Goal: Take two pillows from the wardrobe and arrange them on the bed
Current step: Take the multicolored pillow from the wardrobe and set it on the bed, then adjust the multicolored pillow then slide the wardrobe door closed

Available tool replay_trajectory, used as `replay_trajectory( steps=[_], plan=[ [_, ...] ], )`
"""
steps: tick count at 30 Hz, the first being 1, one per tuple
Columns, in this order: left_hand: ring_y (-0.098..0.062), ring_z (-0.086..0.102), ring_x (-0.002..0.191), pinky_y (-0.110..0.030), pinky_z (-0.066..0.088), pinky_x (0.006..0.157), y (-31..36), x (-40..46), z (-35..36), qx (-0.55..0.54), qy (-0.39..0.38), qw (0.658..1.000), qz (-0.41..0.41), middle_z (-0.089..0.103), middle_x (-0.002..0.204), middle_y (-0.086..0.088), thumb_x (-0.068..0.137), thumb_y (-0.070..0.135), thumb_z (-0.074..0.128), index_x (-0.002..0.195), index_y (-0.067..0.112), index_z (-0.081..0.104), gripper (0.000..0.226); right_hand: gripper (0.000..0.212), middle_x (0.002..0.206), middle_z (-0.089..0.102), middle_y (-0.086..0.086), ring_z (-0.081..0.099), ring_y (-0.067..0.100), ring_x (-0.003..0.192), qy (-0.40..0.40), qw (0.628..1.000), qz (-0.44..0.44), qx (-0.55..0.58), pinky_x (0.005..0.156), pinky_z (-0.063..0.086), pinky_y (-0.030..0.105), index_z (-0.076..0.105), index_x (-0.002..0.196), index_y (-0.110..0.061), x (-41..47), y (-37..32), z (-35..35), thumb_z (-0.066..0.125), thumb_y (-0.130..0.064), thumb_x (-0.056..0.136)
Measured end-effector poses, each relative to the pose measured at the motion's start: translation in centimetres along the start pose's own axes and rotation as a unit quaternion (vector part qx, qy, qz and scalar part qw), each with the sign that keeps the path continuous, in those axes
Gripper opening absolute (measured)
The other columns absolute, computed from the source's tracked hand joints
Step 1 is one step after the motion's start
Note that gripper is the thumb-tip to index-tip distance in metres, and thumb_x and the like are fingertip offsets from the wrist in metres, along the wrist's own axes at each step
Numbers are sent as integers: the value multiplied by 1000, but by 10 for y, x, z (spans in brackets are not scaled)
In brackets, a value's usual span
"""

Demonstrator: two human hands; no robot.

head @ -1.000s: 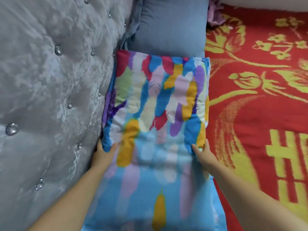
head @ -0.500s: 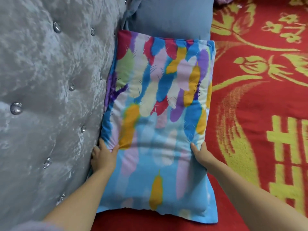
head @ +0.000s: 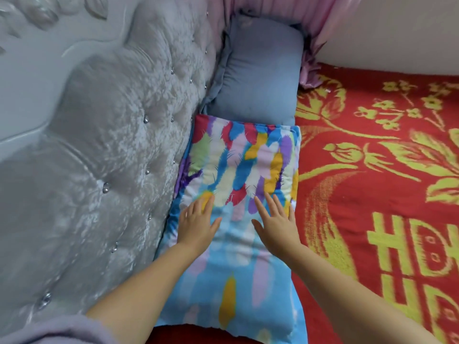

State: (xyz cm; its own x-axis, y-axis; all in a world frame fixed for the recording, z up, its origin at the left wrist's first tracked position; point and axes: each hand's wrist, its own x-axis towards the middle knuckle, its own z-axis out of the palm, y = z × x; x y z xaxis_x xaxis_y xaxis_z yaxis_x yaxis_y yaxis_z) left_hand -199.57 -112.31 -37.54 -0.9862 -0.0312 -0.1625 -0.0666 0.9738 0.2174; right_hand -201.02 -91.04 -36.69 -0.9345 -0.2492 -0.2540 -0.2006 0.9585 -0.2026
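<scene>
From the head view, the multicoloured pillow (head: 238,194) lies flat on the red bed (head: 372,194), its long side against the grey tufted headboard (head: 111,157) and its far end touching the blue pillow (head: 260,78). The left hand (head: 196,224) and right hand (head: 275,222) rest on it with fingers spread flat, grasping nothing.

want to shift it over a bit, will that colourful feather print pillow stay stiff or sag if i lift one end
The feather print pillow likely sags: it looks soft and creased around both flat hands, left hand and right hand. Probably light for its size. Its loose cover may slide and bunch.

Two pillows, one multicoloured (head: 238,194) and one plain blue (head: 260,78); two hands, left (head: 197,223) and right (head: 277,223).
</scene>
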Motion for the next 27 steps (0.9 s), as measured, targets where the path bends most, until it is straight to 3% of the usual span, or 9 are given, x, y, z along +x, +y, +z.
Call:
replay_trajectory(
  steps=[5,12,19,27],
  plan=[
    [-31,40,130,-44,33,107,40,-24,-45,-8,45,999,-3,40,144,-15,94,43,44,147,19,29,60,60,162,-5,1,-9,21,148,54,997,-30,-35,118,4,54,5,151,-30,-21,20,-54,30,-46,98],
    [-25,31,137,-45,26,113,119,-80,-99,30,97,994,-28,30,151,-8,97,46,35,149,26,19,58,58,162,-2,0,-8,21,148,102,990,-89,-47,117,4,55,6,150,-31,-79,78,-133,28,-46,99],
    [-26,31,138,-43,26,113,221,-173,-107,8,163,985,-61,30,151,-9,96,43,38,150,22,17,61,58,162,0,2,-8,22,148,91,977,-160,-105,118,3,56,4,150,-31,-156,152,-172,25,-46,99],
    [-26,37,133,-43,27,108,220,-304,-118,12,170,968,-185,36,146,-6,95,43,38,147,23,21,58,57,162,0,2,-9,21,148,101,958,-245,-114,117,-1,55,7,150,-30,-241,141,-182,26,-48,99]
  ],
)
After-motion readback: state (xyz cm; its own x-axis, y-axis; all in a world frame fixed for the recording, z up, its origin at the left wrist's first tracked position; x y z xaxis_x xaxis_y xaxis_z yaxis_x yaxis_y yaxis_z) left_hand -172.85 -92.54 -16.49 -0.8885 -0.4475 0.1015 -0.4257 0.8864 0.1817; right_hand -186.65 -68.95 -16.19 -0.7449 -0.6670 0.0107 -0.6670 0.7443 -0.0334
